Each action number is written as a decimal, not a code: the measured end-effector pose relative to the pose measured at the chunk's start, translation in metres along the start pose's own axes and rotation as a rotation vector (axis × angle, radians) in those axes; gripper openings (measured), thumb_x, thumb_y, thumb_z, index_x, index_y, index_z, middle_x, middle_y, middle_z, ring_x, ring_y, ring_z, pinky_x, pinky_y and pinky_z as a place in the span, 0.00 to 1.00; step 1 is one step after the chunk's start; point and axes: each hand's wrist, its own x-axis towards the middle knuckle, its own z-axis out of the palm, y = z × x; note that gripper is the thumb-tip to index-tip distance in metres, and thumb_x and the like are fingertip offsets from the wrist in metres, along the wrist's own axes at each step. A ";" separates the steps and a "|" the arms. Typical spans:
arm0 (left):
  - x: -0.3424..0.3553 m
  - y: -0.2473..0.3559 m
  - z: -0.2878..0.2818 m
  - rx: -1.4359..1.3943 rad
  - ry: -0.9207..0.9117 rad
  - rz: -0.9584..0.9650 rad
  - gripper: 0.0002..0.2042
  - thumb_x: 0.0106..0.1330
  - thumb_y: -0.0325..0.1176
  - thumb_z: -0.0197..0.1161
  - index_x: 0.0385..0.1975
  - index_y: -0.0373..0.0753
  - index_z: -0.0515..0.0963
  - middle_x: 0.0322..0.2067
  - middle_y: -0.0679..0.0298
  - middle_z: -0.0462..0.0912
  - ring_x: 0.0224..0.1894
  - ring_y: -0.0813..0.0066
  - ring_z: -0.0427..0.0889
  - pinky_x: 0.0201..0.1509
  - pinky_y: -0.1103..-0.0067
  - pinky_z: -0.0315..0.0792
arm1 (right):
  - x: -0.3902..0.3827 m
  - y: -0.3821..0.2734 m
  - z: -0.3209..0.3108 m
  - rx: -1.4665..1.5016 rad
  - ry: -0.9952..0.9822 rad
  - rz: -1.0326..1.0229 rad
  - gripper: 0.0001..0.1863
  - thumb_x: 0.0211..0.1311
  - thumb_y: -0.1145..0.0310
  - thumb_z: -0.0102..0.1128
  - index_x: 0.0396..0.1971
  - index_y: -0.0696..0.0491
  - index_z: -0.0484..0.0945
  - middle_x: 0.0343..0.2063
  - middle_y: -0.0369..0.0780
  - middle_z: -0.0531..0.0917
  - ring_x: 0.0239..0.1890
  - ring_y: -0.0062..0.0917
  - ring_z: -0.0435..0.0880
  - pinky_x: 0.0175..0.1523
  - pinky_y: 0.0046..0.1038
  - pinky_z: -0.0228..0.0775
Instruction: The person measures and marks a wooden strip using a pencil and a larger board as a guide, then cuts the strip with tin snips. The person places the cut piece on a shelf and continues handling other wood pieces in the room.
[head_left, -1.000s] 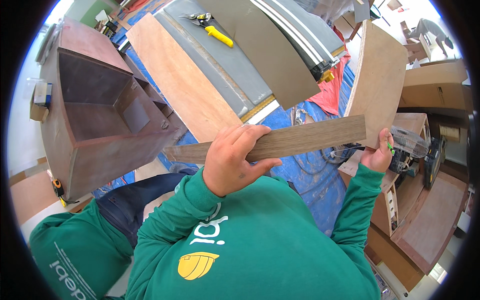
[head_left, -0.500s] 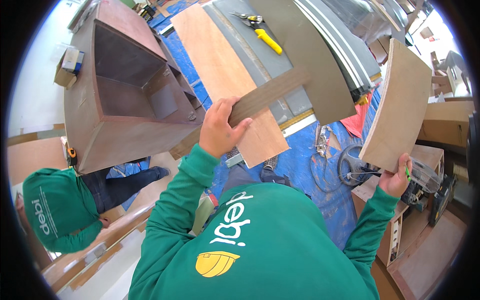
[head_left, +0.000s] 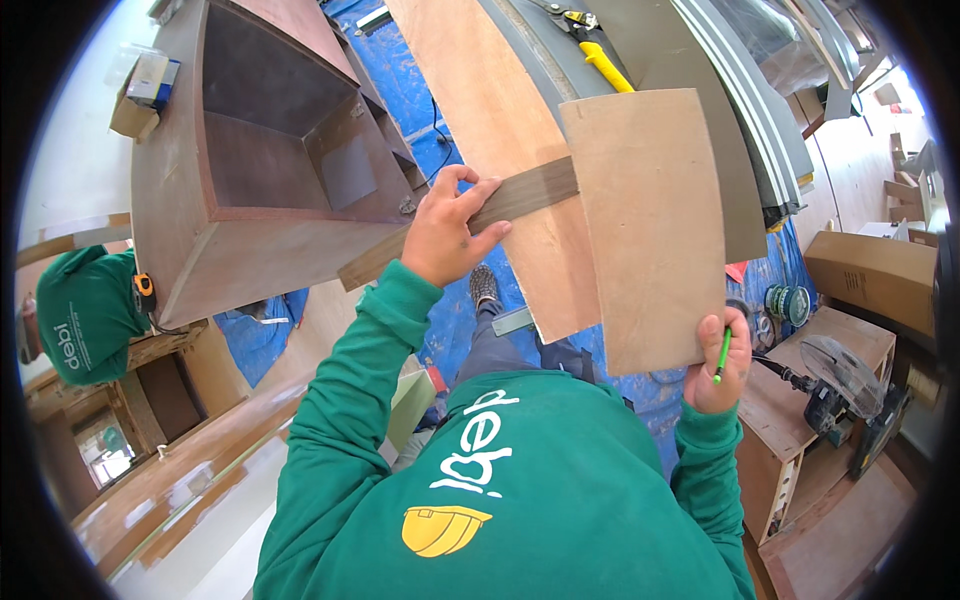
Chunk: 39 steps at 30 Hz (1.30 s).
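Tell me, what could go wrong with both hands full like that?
The right hand pinches the plywood panel at its lower corner only, alongside a green pencil, so the panel could tip or slip. The dark wood strip in the left hand sticks out far both ways and might knock the brown cabinet close beside it.

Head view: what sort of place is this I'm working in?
Most likely a carpentry or furniture workshop. A brown wooden cabinet carcass stands open on the left, long plywood boards lie over blue sheeting, and a circular saw sits on a low wooden unit to the right. The left hand holds a dark wood strip.
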 end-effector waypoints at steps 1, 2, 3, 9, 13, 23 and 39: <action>0.000 -0.002 0.000 0.018 0.007 0.026 0.25 0.60 0.34 0.77 0.59 0.39 0.83 0.52 0.58 0.73 0.41 0.64 0.78 0.49 0.70 0.78 | 0.001 0.004 0.006 -0.016 -0.018 0.016 0.14 0.75 0.61 0.66 0.46 0.57 0.77 0.38 0.33 0.82 0.41 0.16 0.78 0.50 0.22 0.71; 0.000 -0.003 0.001 0.008 -0.005 0.007 0.25 0.60 0.34 0.76 0.59 0.39 0.83 0.52 0.58 0.74 0.40 0.65 0.78 0.49 0.69 0.78 | 0.003 0.007 0.011 -0.031 -0.011 0.022 0.15 0.75 0.60 0.66 0.45 0.57 0.77 0.38 0.33 0.82 0.41 0.16 0.77 0.49 0.22 0.71; 0.000 -0.004 0.002 0.002 -0.008 -0.001 0.24 0.61 0.33 0.75 0.58 0.39 0.83 0.53 0.58 0.74 0.40 0.65 0.78 0.49 0.69 0.78 | 0.004 0.011 0.016 -0.046 -0.003 0.028 0.15 0.75 0.60 0.67 0.45 0.57 0.77 0.37 0.33 0.82 0.40 0.15 0.77 0.48 0.22 0.71; -0.002 -0.010 0.008 -0.009 0.012 -0.012 0.22 0.62 0.32 0.72 0.57 0.38 0.82 0.54 0.55 0.75 0.41 0.60 0.80 0.51 0.65 0.77 | 0.009 0.029 0.041 -0.210 -0.011 0.059 0.18 0.73 0.56 0.69 0.42 0.57 0.78 0.35 0.32 0.79 0.37 0.15 0.73 0.46 0.20 0.67; 0.000 -0.013 0.009 -0.069 0.112 0.029 0.25 0.60 0.28 0.73 0.58 0.34 0.78 0.54 0.52 0.75 0.44 0.54 0.80 0.53 0.63 0.76 | 0.013 0.039 0.062 -0.279 -0.035 0.066 0.21 0.72 0.53 0.70 0.42 0.58 0.79 0.35 0.32 0.80 0.37 0.14 0.73 0.45 0.20 0.67; 0.000 -0.013 0.008 -0.173 0.146 -0.053 0.32 0.56 0.24 0.74 0.63 0.33 0.71 0.59 0.50 0.73 0.54 0.52 0.78 0.56 0.66 0.77 | 0.025 0.029 0.081 -0.288 -0.126 0.294 0.20 0.73 0.55 0.68 0.44 0.59 0.79 0.33 0.33 0.81 0.35 0.12 0.73 0.40 0.20 0.67; -0.002 0.016 0.027 -0.010 0.197 -0.133 0.39 0.61 0.45 0.78 0.66 0.26 0.71 0.66 0.45 0.67 0.67 0.44 0.72 0.69 0.61 0.72 | 0.056 0.008 0.067 -1.100 -0.251 -0.256 0.17 0.68 0.58 0.70 0.47 0.55 0.83 0.31 0.50 0.83 0.34 0.47 0.83 0.39 0.45 0.72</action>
